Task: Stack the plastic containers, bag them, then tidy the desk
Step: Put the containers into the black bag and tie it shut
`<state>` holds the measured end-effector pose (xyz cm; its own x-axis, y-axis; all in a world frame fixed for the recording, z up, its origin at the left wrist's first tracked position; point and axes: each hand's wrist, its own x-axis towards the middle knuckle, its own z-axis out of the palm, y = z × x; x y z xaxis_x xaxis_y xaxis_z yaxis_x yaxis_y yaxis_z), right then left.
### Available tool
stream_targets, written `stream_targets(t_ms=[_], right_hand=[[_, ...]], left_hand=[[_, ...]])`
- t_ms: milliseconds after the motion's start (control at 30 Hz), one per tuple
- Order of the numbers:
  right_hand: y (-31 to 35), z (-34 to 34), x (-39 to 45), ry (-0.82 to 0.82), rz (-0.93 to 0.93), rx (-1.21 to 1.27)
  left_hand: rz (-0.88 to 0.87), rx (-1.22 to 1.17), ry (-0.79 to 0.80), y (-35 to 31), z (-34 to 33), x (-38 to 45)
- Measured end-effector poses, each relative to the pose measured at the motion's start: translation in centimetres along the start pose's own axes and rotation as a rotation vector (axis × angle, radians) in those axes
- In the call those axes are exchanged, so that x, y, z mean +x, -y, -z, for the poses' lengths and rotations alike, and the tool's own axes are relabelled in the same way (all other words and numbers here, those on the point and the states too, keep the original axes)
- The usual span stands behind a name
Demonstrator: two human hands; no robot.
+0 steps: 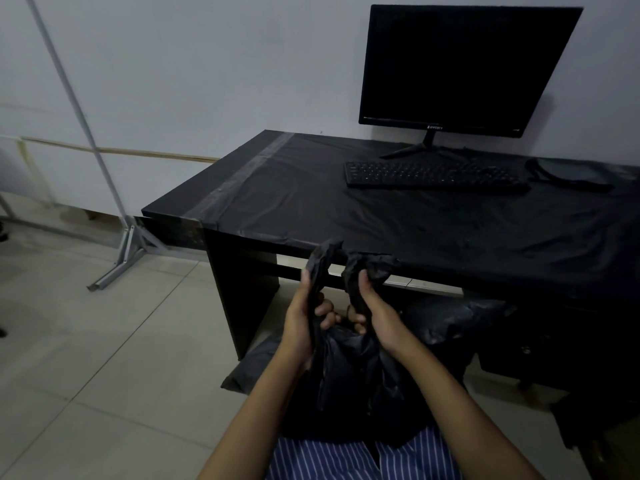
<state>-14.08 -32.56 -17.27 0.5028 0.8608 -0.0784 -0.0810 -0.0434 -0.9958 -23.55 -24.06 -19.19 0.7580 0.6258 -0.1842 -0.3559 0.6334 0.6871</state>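
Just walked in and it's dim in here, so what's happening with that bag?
A person holds a black plastic bag over their lap, left hand and right hand each gripping one handle, seemingly about to tie it. Its contents are hidden. On the desk sit a keyboard and monitor.

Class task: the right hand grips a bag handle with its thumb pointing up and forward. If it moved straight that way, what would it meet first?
Probably the front edge of the desk just beyond the right hand, though depth is unclear.
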Motion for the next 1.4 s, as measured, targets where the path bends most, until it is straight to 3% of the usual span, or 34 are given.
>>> stream_targets(t_ms=[200, 500, 700, 900, 1000, 1133, 1300, 1400], right_hand=[[-0.9, 0.2, 0.2, -0.059, 0.071, 0.009], [-1.2, -0.3, 0.0, -0.028, -0.026, 0.259], [-1.3, -0.1, -0.2, 0.042, 0.083, 0.192], [-1.0, 0.4, -0.3, 0.06, 0.057, 0.118], [-0.7, 0.6, -0.6, 0.092, 0.052, 0.131], [-0.6, 0.5, -0.7, 0.12, 0.084, 0.334], [0.3, -0.2, -1.1, -0.112, -0.049, 0.446], [0.7, -0.5, -1.2, -0.186, -0.042, 0.378]], left_hand=[[-0.02, 0.053, -0.081, 0.5, 0.3, 0.2], [-0.072, 0.139, -0.107, 0.3, -0.2, -0.5], [-0.161, 0.348, -0.127, 0.2, 0.3, -0.4], [-0.056, 0.401, -0.191, -0.2, 0.4, -0.6], [-0.063, 0.493, -0.114, -0.7, 0.4, -0.9], [-0.088, 0.458, 0.021, -0.6, 0.2, -1.2], [-0.113, 0.247, 0.13, -0.4, -0.1, -1.3], [-0.186, 0.556, 0.217, -0.7, -0.2, -1.5]])
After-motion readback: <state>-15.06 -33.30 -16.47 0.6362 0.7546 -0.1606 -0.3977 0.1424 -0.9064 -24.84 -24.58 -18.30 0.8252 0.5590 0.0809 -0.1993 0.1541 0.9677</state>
